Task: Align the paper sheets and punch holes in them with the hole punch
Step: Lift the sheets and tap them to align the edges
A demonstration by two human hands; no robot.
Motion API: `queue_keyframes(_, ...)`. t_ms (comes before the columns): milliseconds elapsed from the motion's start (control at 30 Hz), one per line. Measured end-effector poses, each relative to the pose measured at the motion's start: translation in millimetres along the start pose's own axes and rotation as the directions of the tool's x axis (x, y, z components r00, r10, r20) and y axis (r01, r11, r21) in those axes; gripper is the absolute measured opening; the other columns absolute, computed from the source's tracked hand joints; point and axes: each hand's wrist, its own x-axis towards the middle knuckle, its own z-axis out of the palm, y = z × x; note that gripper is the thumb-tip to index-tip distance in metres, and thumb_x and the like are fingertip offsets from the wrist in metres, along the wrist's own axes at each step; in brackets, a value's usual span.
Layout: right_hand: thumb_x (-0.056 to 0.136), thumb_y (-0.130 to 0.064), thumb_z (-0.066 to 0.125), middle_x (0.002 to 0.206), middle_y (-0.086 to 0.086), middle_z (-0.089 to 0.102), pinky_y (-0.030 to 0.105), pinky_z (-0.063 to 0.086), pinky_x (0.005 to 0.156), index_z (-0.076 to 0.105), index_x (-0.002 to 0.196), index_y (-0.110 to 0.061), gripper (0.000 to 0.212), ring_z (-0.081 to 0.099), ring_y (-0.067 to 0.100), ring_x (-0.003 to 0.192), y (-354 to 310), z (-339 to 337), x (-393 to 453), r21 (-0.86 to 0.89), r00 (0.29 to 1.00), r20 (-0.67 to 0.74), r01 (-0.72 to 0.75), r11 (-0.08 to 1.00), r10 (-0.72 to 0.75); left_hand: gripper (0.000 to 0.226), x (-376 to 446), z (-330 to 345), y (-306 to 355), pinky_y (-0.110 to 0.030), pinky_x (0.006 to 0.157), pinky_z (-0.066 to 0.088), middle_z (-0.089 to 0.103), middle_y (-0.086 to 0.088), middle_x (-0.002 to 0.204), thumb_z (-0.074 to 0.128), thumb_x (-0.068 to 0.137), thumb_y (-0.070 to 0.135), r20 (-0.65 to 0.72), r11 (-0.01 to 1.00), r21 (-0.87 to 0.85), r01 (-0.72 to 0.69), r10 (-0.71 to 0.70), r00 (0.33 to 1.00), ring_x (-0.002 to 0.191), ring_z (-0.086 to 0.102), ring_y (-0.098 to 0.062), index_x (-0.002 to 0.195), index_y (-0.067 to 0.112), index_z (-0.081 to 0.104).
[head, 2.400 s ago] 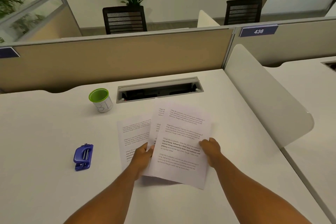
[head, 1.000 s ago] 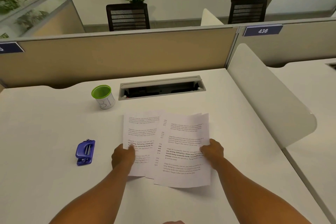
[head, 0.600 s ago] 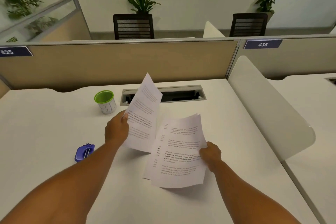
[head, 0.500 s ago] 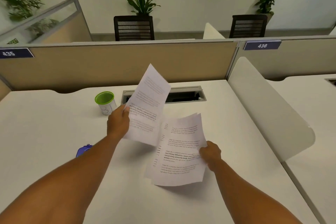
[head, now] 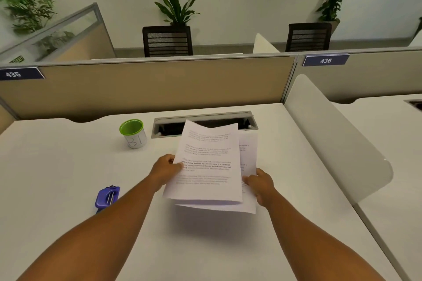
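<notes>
The left hand [head: 164, 170] pinches the left edge of the top paper sheet [head: 206, 162], thumb on the printed face and the other fingers hidden beneath. The right hand [head: 259, 183] grips the right edge of the lower sheets [head: 249, 157], which show only as a strip past the top sheet's right and bottom edges. The sheets overlap but are not squared: the lower ones jut out toward 3 o'clock and 6 o'clock. The whole bundle is lifted off the white desk [head: 68, 166], casting a soft shadow below it. At about 8 o'clock from the hands, well apart from the paper, the blue hole punch [head: 107, 196] lies on the desk, partly covered by the left forearm. At 10 o'clock stands a white cup with a green rim [head: 133, 133]. At 12 o'clock, just behind the sheets' top edge, is the cable slot [head: 203, 122] in the desk, before the beige partition [head: 159, 84].
</notes>
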Motion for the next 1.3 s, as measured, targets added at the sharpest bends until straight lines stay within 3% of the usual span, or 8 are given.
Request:
queue_keyframes(167, 0.079, -0.009, 0.069, 0.122, 0.003, 0.068, 0.049, 0.056, 0.090, 0.058, 0.127, -0.014, 0.049, 0.067, 0.029, 0.103, 0, -2, 7, 0.020, 0.997, 0.061, -0.039, 0.999, 0.037, 0.055, -4, 2, 3, -0.037, 0.090, 0.048, 0.057, -0.007, 0.128, 0.069, 0.088, 0.040, -0.052, 0.995, -0.101, 0.018, -0.024, 0.998, 0.106, 0.058, -0.024, 0.133, 0.018, 0.046)
queue_keyframes(300, 0.084, -0.013, 0.072, 0.103, 0.002, 0.075, 0.047, 0.059, 0.083, 0.068, 0.110, -0.020, 0.027, 0.072, 0.027, 0.094, -6, -2, 0, 0.028, 0.989, 0.150, 0.016, 0.999, -0.020, 0.061, -2, 0, 5, -0.040, 0.098, 0.044, 0.050, -0.010, 0.143, 0.065, 0.090, 0.043, 0.030, 0.978, -0.193, 0.084, -0.080, 0.996, 0.120, 0.054, -0.028, 0.141, 0.019, 0.043)
queue_keyframes(467, 0.079, -0.028, 0.078, 0.107, 0.001, 0.075, 0.046, 0.059, 0.085, 0.068, 0.114, -0.021, 0.037, 0.072, 0.024, 0.097, -12, 2, -2, 0.074, 0.968, 0.241, 0.059, 0.996, -0.075, 0.061, -1, 1, 3, -0.041, 0.095, 0.051, 0.059, -0.008, 0.135, 0.075, 0.085, 0.031, 0.037, 0.939, -0.339, 0.048, -0.037, 0.999, 0.113, 0.063, -0.027, 0.138, 0.014, 0.049)
queue_keyframes(633, 0.090, -0.022, 0.064, 0.110, 0.007, 0.074, 0.049, 0.056, 0.091, 0.067, 0.115, -0.015, 0.025, 0.070, 0.029, 0.101, -20, 5, -1, 0.124, 0.966, 0.251, 0.033, 0.992, -0.063, 0.047, -5, 4, 5, -0.042, 0.085, 0.058, 0.069, -0.005, 0.122, 0.074, 0.086, 0.023, 0.052, 0.943, -0.331, -0.023, 0.043, 0.998, 0.100, 0.070, -0.024, 0.129, 0.017, 0.056)
queue_keyframes(800, 0.097, -0.051, 0.046, 0.116, 0.002, 0.070, 0.052, 0.049, 0.100, 0.063, 0.120, -0.021, 0.041, 0.066, 0.026, 0.109, -25, 13, 1, 0.220, 0.968, 0.249, -0.042, 0.975, -0.015, 0.047, -12, 6, 10, -0.050, 0.086, 0.058, 0.069, -0.002, 0.119, 0.074, 0.087, 0.028, 0.094, 0.947, -0.319, -0.044, 0.078, 0.993, 0.099, 0.071, -0.026, 0.129, 0.023, 0.053)
queue_keyframes(967, 0.096, -0.021, 0.056, 0.123, 0.007, 0.065, 0.050, 0.056, 0.090, 0.052, 0.129, -0.017, 0.033, 0.068, 0.028, 0.102, -40, 30, -8, 0.098, 0.969, 0.225, 0.077, 0.992, -0.097, 0.042, -17, 15, 18, -0.052, 0.085, 0.059, 0.072, -0.008, 0.117, 0.075, 0.085, 0.023, 0.118, 0.923, -0.381, -0.047, 0.099, 0.988, 0.097, 0.073, -0.029, 0.124, 0.018, 0.060)
queue_keyframes(1133, 0.094, -0.018, 0.057, 0.120, 0.006, 0.063, 0.049, 0.058, 0.085, 0.046, 0.128, -0.020, 0.036, 0.068, 0.027, 0.100, -55, 37, -14, 0.000, 0.956, 0.211, 0.208, 0.978, -0.203, 0.034, -23, 12, 31, -0.044, 0.071, 0.062, 0.073, -0.008, 0.108, 0.073, 0.087, 0.021, 0.053, 0.905, -0.421, -0.062, 0.093, 0.994, 0.088, 0.074, -0.029, 0.119, 0.016, 0.063)
queue_keyframes(1300, 0.093, -0.019, 0.061, 0.115, 0.006, 0.065, 0.045, 0.060, 0.083, 0.051, 0.125, -0.021, 0.034, 0.068, 0.026, 0.100, -69, 39, -19, -0.012, 0.904, 0.154, 0.405, 0.914, -0.399, 0.031, -26, 1, 42, -0.042, 0.071, 0.061, 0.074, -0.009, 0.106, 0.076, 0.084, 0.022, -0.039, 0.878, -0.460, -0.132, 0.129, 0.991, 0.088, 0.073, -0.028, 0.113, 0.016, 0.066)
